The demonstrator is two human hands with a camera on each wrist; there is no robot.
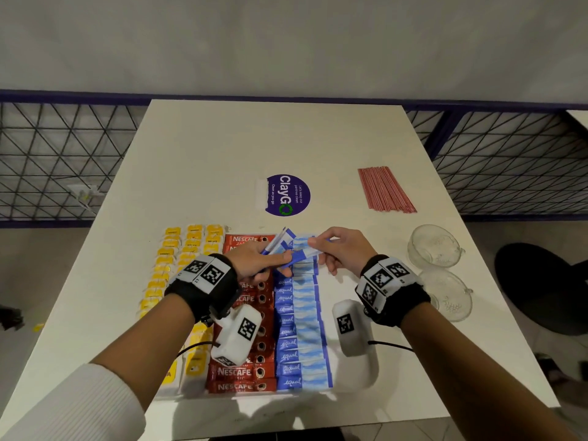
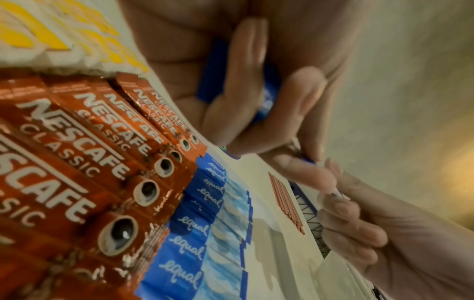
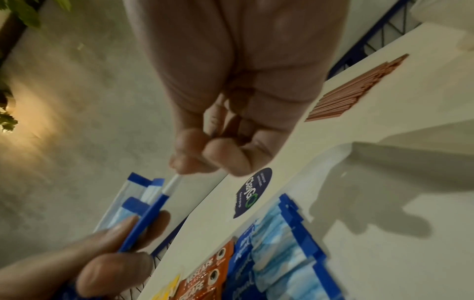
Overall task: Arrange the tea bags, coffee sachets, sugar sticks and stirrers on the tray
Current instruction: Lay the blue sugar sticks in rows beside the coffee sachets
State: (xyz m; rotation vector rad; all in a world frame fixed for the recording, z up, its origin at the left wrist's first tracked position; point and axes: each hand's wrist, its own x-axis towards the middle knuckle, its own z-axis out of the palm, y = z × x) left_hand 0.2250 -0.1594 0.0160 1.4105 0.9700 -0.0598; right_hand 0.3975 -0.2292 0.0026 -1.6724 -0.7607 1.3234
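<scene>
The left hand (image 1: pixel 254 259) grips a bunch of blue sugar sticks (image 1: pixel 286 246) above the tray rows. The right hand (image 1: pixel 339 246) pinches one stick's end. Red stirrers (image 1: pixel 385 189) lie apart on the desk (image 1: pixel 222 148).

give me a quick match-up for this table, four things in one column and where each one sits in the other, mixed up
Things:
1. tea bags
2. coffee sachets
3. stirrers
4. glass cups

Places:
A. far right of the table, beyond the cups
B. leftmost rows, yellow
C. near right edge of the table
D. red row between the yellow and blue rows

Pairs: 1-B, 2-D, 3-A, 4-C
</scene>
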